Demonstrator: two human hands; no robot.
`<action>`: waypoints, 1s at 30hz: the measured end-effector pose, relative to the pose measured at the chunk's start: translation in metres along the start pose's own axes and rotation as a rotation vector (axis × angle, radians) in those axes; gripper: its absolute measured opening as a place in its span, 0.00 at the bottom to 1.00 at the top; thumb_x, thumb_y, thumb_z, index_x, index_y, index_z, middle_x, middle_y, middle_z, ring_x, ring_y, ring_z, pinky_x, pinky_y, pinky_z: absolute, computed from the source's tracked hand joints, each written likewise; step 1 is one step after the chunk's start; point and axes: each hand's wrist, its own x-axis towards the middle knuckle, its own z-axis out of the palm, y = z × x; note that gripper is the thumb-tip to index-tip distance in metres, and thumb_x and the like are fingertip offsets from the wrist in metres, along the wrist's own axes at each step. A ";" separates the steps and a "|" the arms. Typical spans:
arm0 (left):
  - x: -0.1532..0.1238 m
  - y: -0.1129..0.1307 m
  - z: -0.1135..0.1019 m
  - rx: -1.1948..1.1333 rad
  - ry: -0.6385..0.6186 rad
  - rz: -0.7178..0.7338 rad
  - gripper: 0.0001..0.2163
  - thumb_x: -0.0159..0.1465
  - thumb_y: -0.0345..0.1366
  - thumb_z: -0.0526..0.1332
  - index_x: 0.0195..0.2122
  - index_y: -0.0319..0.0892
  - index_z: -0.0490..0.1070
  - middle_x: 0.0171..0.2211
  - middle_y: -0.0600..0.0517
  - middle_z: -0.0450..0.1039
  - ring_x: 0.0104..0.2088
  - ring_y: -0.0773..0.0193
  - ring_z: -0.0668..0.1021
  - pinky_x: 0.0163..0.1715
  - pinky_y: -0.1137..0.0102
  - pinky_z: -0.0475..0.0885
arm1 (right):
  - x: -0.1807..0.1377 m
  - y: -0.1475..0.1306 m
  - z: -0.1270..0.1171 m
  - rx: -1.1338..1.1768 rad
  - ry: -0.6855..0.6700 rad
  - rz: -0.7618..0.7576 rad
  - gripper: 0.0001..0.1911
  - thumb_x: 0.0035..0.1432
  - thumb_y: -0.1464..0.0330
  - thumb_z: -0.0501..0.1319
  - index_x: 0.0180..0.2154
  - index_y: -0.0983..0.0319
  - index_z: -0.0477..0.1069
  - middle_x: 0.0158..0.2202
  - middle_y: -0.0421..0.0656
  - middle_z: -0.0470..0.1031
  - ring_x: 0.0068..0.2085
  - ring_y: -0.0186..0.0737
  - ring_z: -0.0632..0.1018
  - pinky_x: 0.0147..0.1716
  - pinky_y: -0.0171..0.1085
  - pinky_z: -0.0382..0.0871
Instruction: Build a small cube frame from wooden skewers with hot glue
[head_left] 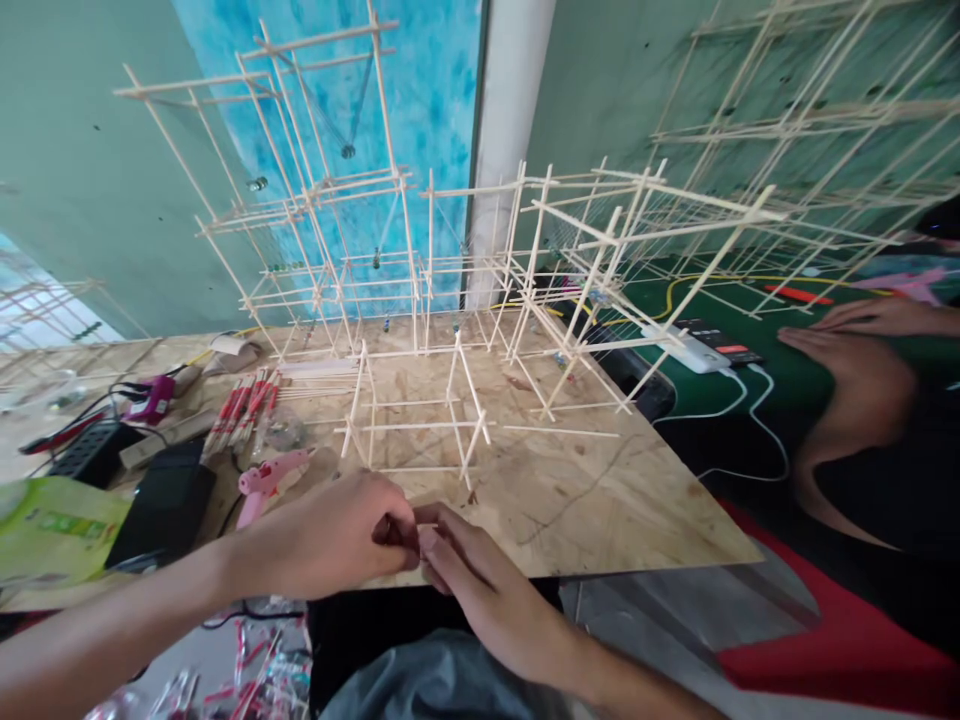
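Observation:
At the front edge of the wooden board, my left hand (341, 530) has its fingers curled together. My right hand (491, 585) meets it fingertip to fingertip, thumb and fingers pressed in a pinch. Anything between them is too small or hidden to make out. Just beyond the hands stands a small frame of thin wooden sticks (409, 428), with two peaked ends joined by crosspieces. Left of my left wrist lies a pink glue gun (274, 480). A loose wooden stick (561, 432) rests on the board to the right of the small frame.
Taller stick structures (315, 200) rise behind, with another frame (600, 250) at right. Bundled red-banded sticks (244, 405), a black box (169, 500) and a green packet (60, 530) lie left. A co-worker's hand (832, 350) rests by a white power strip (686, 348).

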 end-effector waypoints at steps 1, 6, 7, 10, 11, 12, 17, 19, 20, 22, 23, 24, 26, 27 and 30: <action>0.001 -0.001 0.000 0.036 0.001 -0.018 0.09 0.61 0.41 0.62 0.30 0.45 0.80 0.27 0.55 0.79 0.28 0.63 0.76 0.28 0.70 0.62 | -0.001 -0.003 -0.003 -0.077 0.008 -0.008 0.16 0.74 0.55 0.52 0.44 0.60 0.70 0.30 0.38 0.71 0.33 0.36 0.72 0.35 0.36 0.64; 0.004 -0.002 0.006 0.092 0.064 -0.056 0.07 0.59 0.41 0.64 0.27 0.49 0.78 0.24 0.54 0.77 0.25 0.62 0.75 0.24 0.68 0.57 | -0.007 -0.007 -0.004 -0.294 0.042 0.005 0.07 0.71 0.65 0.55 0.43 0.60 0.68 0.32 0.40 0.75 0.31 0.37 0.74 0.31 0.36 0.64; 0.004 -0.002 0.007 0.086 0.089 -0.044 0.06 0.58 0.40 0.64 0.26 0.50 0.78 0.23 0.54 0.76 0.24 0.62 0.74 0.23 0.68 0.57 | -0.007 -0.006 -0.004 -0.292 0.046 0.009 0.07 0.70 0.65 0.55 0.43 0.60 0.68 0.33 0.41 0.76 0.31 0.37 0.75 0.31 0.35 0.64; 0.003 -0.004 0.010 0.061 0.145 -0.015 0.04 0.57 0.39 0.66 0.25 0.53 0.78 0.24 0.53 0.77 0.24 0.60 0.75 0.22 0.67 0.56 | -0.006 -0.005 -0.003 -0.248 0.061 0.017 0.06 0.69 0.65 0.56 0.40 0.60 0.69 0.35 0.42 0.78 0.34 0.37 0.78 0.33 0.34 0.67; 0.003 -0.004 0.011 0.059 0.150 -0.015 0.04 0.57 0.39 0.66 0.25 0.53 0.78 0.24 0.53 0.78 0.24 0.60 0.75 0.22 0.67 0.56 | -0.006 -0.005 -0.003 -0.233 0.068 0.013 0.06 0.69 0.65 0.56 0.40 0.60 0.69 0.36 0.42 0.79 0.35 0.38 0.79 0.34 0.34 0.68; 0.003 -0.005 0.012 0.060 0.155 -0.019 0.04 0.56 0.39 0.66 0.25 0.53 0.78 0.25 0.53 0.78 0.25 0.59 0.76 0.23 0.67 0.57 | -0.006 -0.004 -0.003 -0.221 0.076 0.004 0.06 0.69 0.65 0.56 0.39 0.60 0.70 0.36 0.42 0.79 0.36 0.38 0.79 0.35 0.34 0.69; 0.002 -0.001 0.010 0.079 0.141 -0.042 0.04 0.58 0.39 0.66 0.28 0.52 0.80 0.28 0.53 0.81 0.28 0.59 0.78 0.25 0.67 0.60 | -0.006 -0.002 -0.005 -0.203 0.114 -0.012 0.06 0.67 0.66 0.58 0.37 0.60 0.71 0.34 0.41 0.78 0.36 0.37 0.79 0.36 0.34 0.69; 0.002 0.002 0.008 0.083 0.101 -0.042 0.06 0.60 0.39 0.64 0.30 0.50 0.81 0.30 0.53 0.81 0.30 0.59 0.80 0.27 0.68 0.62 | -0.005 0.000 -0.004 -0.208 0.130 -0.006 0.07 0.66 0.66 0.58 0.34 0.59 0.71 0.32 0.39 0.76 0.33 0.36 0.77 0.33 0.33 0.67; 0.001 0.003 0.007 0.087 0.084 -0.046 0.07 0.61 0.39 0.63 0.31 0.49 0.82 0.30 0.53 0.82 0.31 0.59 0.80 0.28 0.68 0.63 | -0.004 0.001 -0.003 -0.210 0.134 -0.005 0.07 0.66 0.66 0.59 0.33 0.59 0.70 0.30 0.39 0.75 0.32 0.36 0.76 0.32 0.33 0.66; 0.000 0.004 0.006 0.095 0.075 -0.047 0.08 0.62 0.38 0.62 0.32 0.47 0.82 0.31 0.53 0.82 0.32 0.60 0.80 0.29 0.69 0.64 | -0.003 0.003 -0.002 -0.218 0.146 -0.017 0.07 0.64 0.67 0.59 0.32 0.59 0.70 0.28 0.37 0.72 0.30 0.34 0.73 0.29 0.33 0.63; -0.001 0.002 0.006 0.093 0.084 -0.046 0.08 0.62 0.37 0.62 0.32 0.46 0.81 0.31 0.53 0.82 0.32 0.61 0.80 0.30 0.69 0.64 | -0.003 0.004 -0.002 -0.226 0.155 -0.028 0.07 0.64 0.68 0.59 0.31 0.59 0.70 0.27 0.36 0.70 0.29 0.34 0.71 0.28 0.33 0.62; -0.002 -0.001 0.007 0.085 0.093 -0.041 0.07 0.62 0.37 0.62 0.33 0.46 0.81 0.31 0.53 0.82 0.32 0.62 0.80 0.30 0.69 0.65 | -0.002 0.005 -0.002 -0.231 0.166 -0.039 0.07 0.63 0.68 0.59 0.31 0.60 0.70 0.26 0.36 0.68 0.28 0.33 0.69 0.28 0.33 0.61; -0.005 -0.009 0.008 0.058 0.117 -0.031 0.07 0.62 0.37 0.62 0.33 0.45 0.80 0.32 0.53 0.81 0.32 0.63 0.79 0.32 0.70 0.67 | -0.002 0.005 -0.004 -0.220 0.181 -0.047 0.08 0.63 0.68 0.59 0.30 0.60 0.70 0.25 0.35 0.65 0.27 0.33 0.66 0.27 0.33 0.59; -0.008 -0.014 0.009 0.037 0.126 -0.031 0.07 0.63 0.38 0.62 0.33 0.45 0.80 0.32 0.54 0.81 0.32 0.64 0.78 0.32 0.71 0.67 | -0.003 0.005 -0.005 -0.204 0.185 -0.042 0.08 0.63 0.67 0.59 0.30 0.60 0.70 0.24 0.34 0.64 0.27 0.33 0.65 0.27 0.33 0.58; -0.015 -0.025 0.013 -0.067 0.143 -0.049 0.08 0.64 0.42 0.63 0.36 0.46 0.79 0.32 0.54 0.80 0.31 0.65 0.77 0.31 0.72 0.68 | -0.004 0.003 -0.007 -0.147 0.185 -0.023 0.08 0.63 0.65 0.60 0.31 0.60 0.70 0.25 0.34 0.64 0.27 0.33 0.66 0.26 0.33 0.58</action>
